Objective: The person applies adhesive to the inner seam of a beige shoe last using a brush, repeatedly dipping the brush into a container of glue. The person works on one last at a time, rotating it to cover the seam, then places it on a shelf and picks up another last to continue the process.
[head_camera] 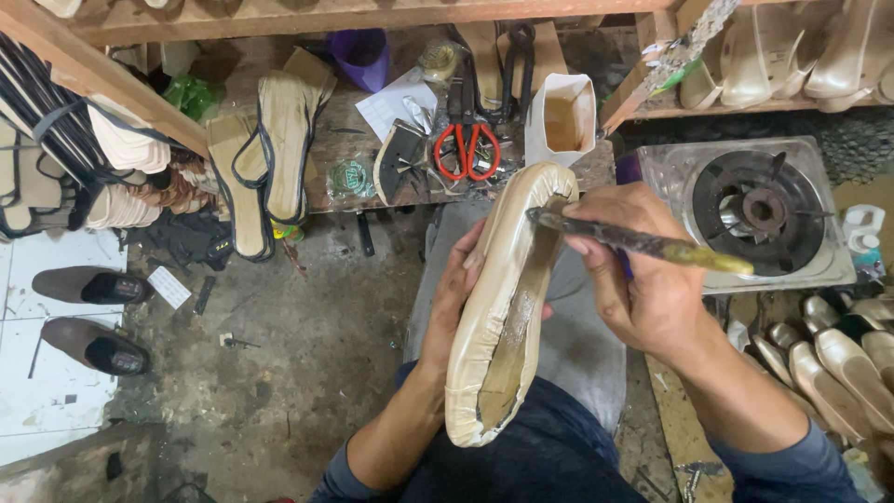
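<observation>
My left hand (453,296) grips a cream shoe upper (494,307) from the left side, its underside turned up and showing a dark glue-smeared strip down the middle. My right hand (643,279) holds a crusted glue brush (643,244) by its handle. The brush tip rests on the underside near the toe end. The shoe sits over my lap, above my dark blue trousers.
A white glue container (562,116) and red-handled scissors (468,149) sit on the low wooden bench (354,149) ahead. A gas burner (759,210) stands at right, several cream shoes (838,363) below it. Sandal soles (279,140) lean left; brown shoes (93,317) on the floor.
</observation>
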`<state>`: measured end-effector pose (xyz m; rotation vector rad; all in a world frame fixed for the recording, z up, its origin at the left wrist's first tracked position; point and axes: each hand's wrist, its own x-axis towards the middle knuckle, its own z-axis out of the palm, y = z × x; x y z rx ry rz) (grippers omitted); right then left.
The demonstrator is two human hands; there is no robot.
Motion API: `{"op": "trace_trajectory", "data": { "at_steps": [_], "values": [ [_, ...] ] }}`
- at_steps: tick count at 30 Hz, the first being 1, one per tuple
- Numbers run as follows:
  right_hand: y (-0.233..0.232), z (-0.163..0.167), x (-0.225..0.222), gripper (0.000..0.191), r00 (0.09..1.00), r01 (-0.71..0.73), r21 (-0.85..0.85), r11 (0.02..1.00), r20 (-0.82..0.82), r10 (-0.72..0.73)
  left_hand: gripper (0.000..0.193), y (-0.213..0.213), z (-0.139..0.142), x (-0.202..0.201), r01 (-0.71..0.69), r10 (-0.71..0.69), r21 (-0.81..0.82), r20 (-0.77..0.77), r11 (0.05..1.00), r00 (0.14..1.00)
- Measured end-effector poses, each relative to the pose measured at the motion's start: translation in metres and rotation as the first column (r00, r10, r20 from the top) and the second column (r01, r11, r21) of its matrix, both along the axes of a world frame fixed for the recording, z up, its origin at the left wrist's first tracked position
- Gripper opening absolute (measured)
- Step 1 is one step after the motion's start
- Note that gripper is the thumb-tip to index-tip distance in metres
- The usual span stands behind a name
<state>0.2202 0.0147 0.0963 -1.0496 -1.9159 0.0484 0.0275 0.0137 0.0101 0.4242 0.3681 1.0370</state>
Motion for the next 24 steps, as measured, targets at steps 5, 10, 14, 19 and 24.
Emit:
{"op": "trace_trajectory", "data": {
  "at_steps": [5,10,14,19,24],
  "values": [
    [-0.003,-0.001,-0.003,0.023,0.999,-0.048,-0.074,0.996,-0.027,0.046,0.072,0.000,-0.001,0.000,-0.005,0.007,0.031,-0.040,0.999,0.999],
    [-0.016,-0.001,-0.009,0.026,0.989,-0.144,-0.096,0.985,-0.051,0.139,0.072,0.001,-0.006,-0.002,-0.017,0.020,0.052,-0.067,0.998,0.998],
    [-0.015,-0.001,-0.009,0.027,0.981,-0.189,-0.096,0.977,-0.052,0.185,0.072,0.003,-0.008,0.000,-0.041,0.045,0.034,-0.097,0.999,0.994],
    [-0.007,-0.001,-0.006,0.025,0.996,-0.091,-0.026,0.996,-0.002,0.090,0.072,0.001,-0.004,0.001,-0.005,0.005,0.010,-0.058,1.000,0.998],
    [-0.009,-0.001,-0.003,0.027,0.970,-0.241,-0.098,0.966,-0.034,0.239,0.074,0.002,-0.003,0.001,-0.026,0.027,0.019,-0.058,0.999,0.998]
  ]
}}
